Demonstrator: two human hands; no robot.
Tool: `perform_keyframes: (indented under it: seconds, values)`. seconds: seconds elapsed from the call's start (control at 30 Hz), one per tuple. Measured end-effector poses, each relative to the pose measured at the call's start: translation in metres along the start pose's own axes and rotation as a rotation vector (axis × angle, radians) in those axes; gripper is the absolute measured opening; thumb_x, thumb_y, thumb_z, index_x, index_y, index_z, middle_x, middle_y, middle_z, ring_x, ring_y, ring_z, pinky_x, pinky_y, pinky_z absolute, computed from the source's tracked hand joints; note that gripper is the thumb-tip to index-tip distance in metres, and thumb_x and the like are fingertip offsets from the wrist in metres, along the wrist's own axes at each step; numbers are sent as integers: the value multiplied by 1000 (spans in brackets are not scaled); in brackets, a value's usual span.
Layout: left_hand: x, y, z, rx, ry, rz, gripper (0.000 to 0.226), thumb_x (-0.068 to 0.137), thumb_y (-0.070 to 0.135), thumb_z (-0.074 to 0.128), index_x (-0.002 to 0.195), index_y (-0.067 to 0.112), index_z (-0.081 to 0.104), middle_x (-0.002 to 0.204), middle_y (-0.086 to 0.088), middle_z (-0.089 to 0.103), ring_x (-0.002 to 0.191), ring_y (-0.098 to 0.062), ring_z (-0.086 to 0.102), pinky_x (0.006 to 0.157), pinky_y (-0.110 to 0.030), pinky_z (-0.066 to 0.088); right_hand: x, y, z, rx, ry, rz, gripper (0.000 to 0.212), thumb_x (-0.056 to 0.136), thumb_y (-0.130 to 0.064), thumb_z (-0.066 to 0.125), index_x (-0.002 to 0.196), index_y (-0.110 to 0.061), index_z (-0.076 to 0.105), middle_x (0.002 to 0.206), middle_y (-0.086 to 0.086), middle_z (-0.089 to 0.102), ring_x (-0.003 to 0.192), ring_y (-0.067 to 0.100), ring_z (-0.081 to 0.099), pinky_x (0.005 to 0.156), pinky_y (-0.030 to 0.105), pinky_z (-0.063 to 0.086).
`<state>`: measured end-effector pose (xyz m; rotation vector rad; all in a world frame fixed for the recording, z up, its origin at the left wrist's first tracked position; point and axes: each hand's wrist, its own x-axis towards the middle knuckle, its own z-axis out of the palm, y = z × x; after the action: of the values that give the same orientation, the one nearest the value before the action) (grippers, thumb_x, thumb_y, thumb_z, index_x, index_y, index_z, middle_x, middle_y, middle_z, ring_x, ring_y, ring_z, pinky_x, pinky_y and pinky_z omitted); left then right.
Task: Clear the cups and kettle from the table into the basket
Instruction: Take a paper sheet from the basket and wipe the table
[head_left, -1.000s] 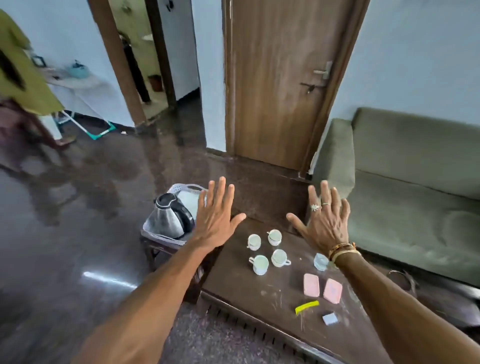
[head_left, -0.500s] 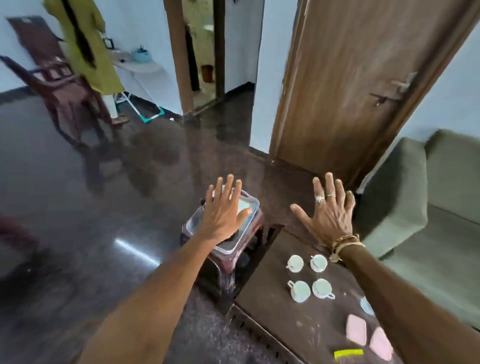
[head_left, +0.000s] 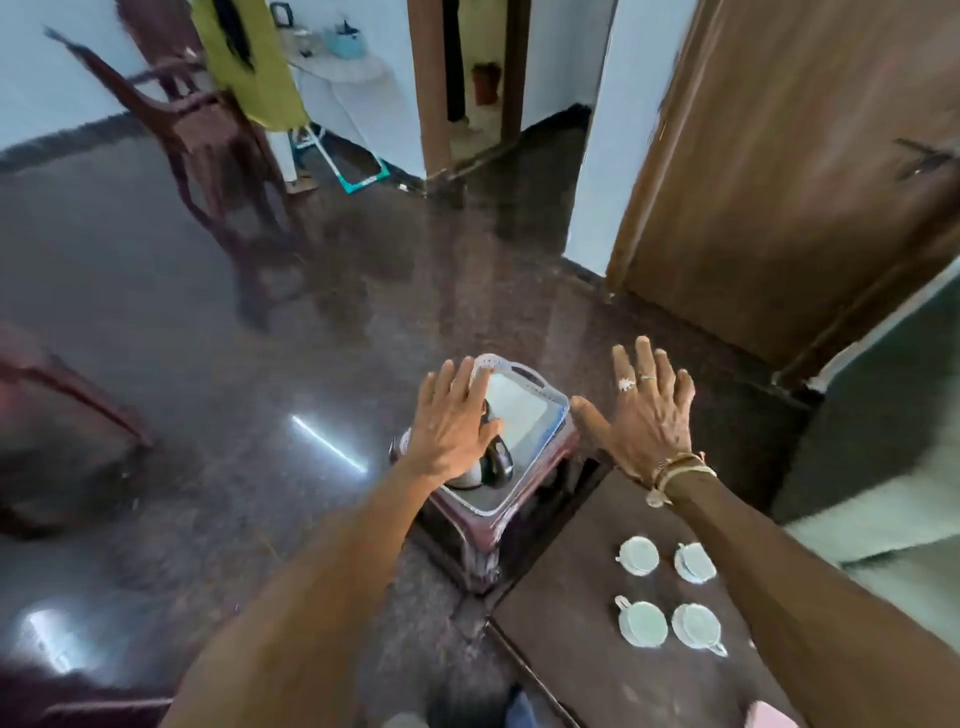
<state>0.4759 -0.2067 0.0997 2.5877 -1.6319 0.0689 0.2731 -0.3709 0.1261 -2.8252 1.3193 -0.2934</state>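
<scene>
- Plainly, the left hand (head_left: 449, 423) and right hand (head_left: 644, 410) were held spread, fingers straight, nothing gripped.
- The kettle (head_left: 480, 470) was seen in the basket (head_left: 540, 387), under the left hand.
- Four cups (head_left: 639, 555) were seen on the worktop (head_left: 566, 670).

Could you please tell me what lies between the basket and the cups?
In the head view, only the rim of the stool and a bare stretch of the table separate the basket from the cups.
</scene>
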Motion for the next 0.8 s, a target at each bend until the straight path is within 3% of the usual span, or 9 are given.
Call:
perform_keyframes:
  seconds: [0.2,0.47,0.8]
  values:
    - [46,-5,-1,18,-22,5,81,95,61,45,157,13,23,164,-12,22,150,-37,22,119,-52,19,47,2,7,28,10,14,95,86,-84,21,155,-19,26,164,14,19,149,37,20,117,61,17]
    - [106,-18,14,-6,-1,47,79,95,60,46,155,13,27,163,-12,26,149,-37,24,119,-53,21,95,-7,24,44,-25,58,95,85,-83,18,156,-20,25,164,12,20,150,36,19,118,60,14]
    - [184,-31,111,-9,-275,161,78,94,57,45,155,13,23,161,-12,26,148,-35,24,118,-51,19,132,-29,138,18,-241,147,82,90,-71,38,147,-13,42,153,13,41,137,36,40,109,55,28]
